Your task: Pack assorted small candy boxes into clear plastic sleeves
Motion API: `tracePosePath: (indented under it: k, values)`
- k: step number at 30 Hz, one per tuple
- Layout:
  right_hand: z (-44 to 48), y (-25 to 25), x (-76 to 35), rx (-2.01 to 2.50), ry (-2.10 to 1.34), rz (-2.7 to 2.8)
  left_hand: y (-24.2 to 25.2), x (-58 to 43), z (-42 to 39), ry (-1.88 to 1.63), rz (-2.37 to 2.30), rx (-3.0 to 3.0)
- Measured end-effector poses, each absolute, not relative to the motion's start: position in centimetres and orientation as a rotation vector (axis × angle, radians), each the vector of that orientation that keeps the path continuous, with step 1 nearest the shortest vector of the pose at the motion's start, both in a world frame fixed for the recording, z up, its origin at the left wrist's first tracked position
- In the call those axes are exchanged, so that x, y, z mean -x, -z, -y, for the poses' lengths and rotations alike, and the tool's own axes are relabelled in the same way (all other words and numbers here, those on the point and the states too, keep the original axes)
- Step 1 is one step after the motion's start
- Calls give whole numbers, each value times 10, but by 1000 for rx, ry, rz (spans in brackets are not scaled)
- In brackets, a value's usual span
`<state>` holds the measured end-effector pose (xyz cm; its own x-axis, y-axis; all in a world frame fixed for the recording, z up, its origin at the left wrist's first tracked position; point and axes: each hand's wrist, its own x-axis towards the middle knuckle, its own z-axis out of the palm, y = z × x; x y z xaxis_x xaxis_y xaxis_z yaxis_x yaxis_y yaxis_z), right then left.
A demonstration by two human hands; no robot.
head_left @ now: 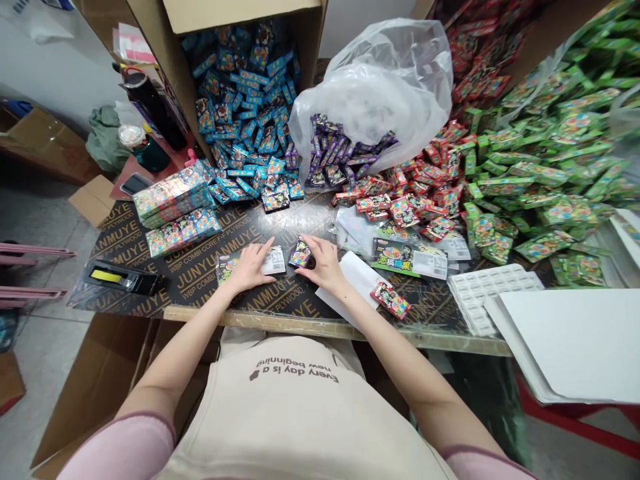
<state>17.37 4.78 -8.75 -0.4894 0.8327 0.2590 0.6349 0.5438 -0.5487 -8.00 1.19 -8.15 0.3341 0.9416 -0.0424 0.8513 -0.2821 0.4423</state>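
The left hand lies flat and open, pressing one printed card onto the bench. Just right of the card, the right hand pinches one small purple box, fingers closed round it. Behind the card, the uncountable blue heap could spill over it if knocked. Farther right lie one loose red box and a second card.

- Left hand: palm down, flat, fingers spread and pointing away from the body, thumb out to the right.
- Right hand: palm down, fingers bent, tips turned left toward the other hand; grip unclear.
- Hands close together, not touching.
- Left forearm and right forearm: bare, converging forward from wide-set elbows; wrists straight.
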Motion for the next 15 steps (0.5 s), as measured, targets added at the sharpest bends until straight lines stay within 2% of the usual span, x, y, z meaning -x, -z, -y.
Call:
tracePosePath:
  k: [5, 11, 15]
  values:
    - [-44, 100, -165, 1076, -675, 2286, 92, 79, -12, -468, -1541, -2195]
    - [-52, 114, -164, 874, -1024, 2375, 95, 82, -12, -443, -1398, -2233]
    - [-57, 89, -156, 937, -956, 2485, 95, 81, -12, -404, -1410, -2256]
